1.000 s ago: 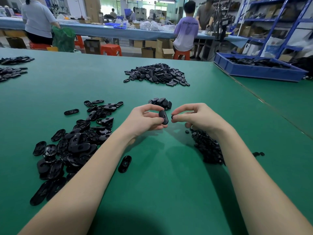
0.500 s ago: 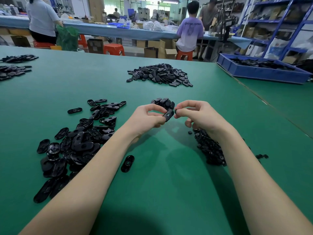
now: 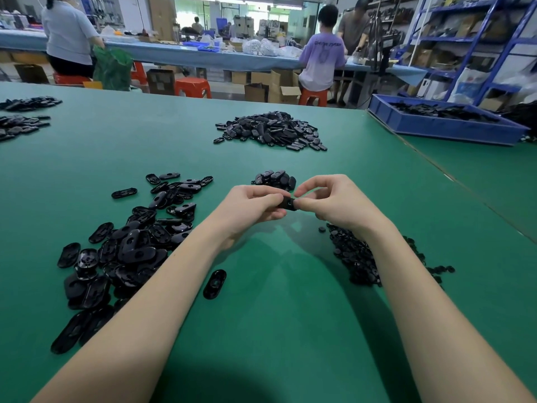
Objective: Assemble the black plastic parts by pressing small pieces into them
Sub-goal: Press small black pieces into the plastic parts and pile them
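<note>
A black oval plastic part (image 3: pixel 287 204) is held between both hands above the green table (image 3: pixel 276 301). My left hand (image 3: pixel 250 206) grips its left end with thumb and curled fingers. My right hand (image 3: pixel 334 203) pinches its right end with thumb and forefinger; whether a small piece sits under those fingertips is hidden. A spread of loose oval parts (image 3: pixel 130 245) lies to the left. A heap of small black pieces (image 3: pixel 356 257) lies under my right forearm. A small stack of oval parts (image 3: pixel 274 178) sits just beyond my hands.
A single oval part (image 3: pixel 215 284) lies between my forearms. A large pile of parts (image 3: pixel 270 130) sits further back, smaller piles (image 3: pixel 20 117) at far left. A blue tray (image 3: pixel 447 125) of parts stands at the back right. People work at a far bench.
My hands have closed together: the right fingertips, which were apart from the part, now pinch its right end. The part has turned from upright to lying across between both hands.
</note>
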Motion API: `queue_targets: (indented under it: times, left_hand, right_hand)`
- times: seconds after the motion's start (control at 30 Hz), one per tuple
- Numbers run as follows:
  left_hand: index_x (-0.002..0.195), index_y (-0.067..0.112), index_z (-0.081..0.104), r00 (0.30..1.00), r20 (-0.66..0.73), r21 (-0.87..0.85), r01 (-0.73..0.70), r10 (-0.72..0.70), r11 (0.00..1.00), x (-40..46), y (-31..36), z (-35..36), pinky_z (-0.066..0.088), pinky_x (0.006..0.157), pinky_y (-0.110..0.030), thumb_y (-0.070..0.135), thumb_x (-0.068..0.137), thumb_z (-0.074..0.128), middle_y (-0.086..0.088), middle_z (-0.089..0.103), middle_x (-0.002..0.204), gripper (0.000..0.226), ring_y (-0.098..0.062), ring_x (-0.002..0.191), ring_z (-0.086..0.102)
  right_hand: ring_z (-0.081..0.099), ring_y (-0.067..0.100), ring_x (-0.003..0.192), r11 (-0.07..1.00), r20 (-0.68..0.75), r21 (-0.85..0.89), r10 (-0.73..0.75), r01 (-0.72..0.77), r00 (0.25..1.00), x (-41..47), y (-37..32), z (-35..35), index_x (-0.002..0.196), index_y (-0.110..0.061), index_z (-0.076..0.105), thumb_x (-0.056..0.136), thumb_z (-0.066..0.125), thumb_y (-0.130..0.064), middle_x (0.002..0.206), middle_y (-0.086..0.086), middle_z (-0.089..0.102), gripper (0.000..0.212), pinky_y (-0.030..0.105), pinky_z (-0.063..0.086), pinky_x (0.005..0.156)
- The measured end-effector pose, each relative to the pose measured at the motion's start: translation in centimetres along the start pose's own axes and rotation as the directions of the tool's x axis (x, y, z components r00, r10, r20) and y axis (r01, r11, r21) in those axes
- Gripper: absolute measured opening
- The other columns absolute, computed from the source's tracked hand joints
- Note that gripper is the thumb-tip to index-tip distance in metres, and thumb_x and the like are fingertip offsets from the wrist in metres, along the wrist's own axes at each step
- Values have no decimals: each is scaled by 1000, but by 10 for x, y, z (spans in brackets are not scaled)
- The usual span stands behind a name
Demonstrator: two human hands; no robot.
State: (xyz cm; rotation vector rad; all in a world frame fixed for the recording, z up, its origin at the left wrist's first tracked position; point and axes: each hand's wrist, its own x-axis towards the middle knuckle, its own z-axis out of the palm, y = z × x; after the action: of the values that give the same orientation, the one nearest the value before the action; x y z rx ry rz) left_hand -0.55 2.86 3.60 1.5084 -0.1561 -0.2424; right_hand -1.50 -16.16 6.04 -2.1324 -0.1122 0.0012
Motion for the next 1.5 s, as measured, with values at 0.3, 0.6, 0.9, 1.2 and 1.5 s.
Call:
queue_targets:
  times: [0.3,0.6,0.9,1.2,1.5]
  left_hand:
    - [102,9,77,1000,19,8,0,0,1000,-1,1,-1,57,85,-19,6,99,58,-11,77,102,19,-16,84,71]
    - [103,4,74,1000,5,-72,14,-13,997,-1,-1,5,58,83,-20,3,97,61,-15,76,103,14,-20,87,74]
    - [101,5,74,1000,-4,-47,12,-12,999,-2,-1,4,58,84,-21,2,97,61,-12,78,99,14,-20,86,75]
    - [99,7,74,997,82,-73,12,-6,997,-3,0,5,55,74,-16,2,97,58,-10,77,92,17,-13,79,72]
    - [94,8,73,999,-41,-48,23,-25,999,-3,-4,8,58,78,-19,-7,87,64,-12,74,84,19,-17,75,68]
  right_hand:
    - [39,10,52,998,-3,50,50,-50,999,2,1,5,85,-22,78,83,82,-28,74,-3,67,7,25,35,54]
    - [40,3,42,986,-49,69,153,-150,987,3,5,5,82,-19,78,81,83,-25,66,-3,55,8,13,32,39]
    - [39,12,55,977,-56,112,187,-180,981,4,6,8,67,-28,77,78,86,-27,59,-6,52,14,16,29,39]
    - [46,5,48,947,96,227,213,-229,972,0,13,-1,81,-32,81,74,90,-35,75,-9,66,12,18,32,46]
    - [40,7,49,987,69,117,101,-109,992,4,10,1,81,-31,79,78,85,-32,67,-9,61,7,17,31,45]
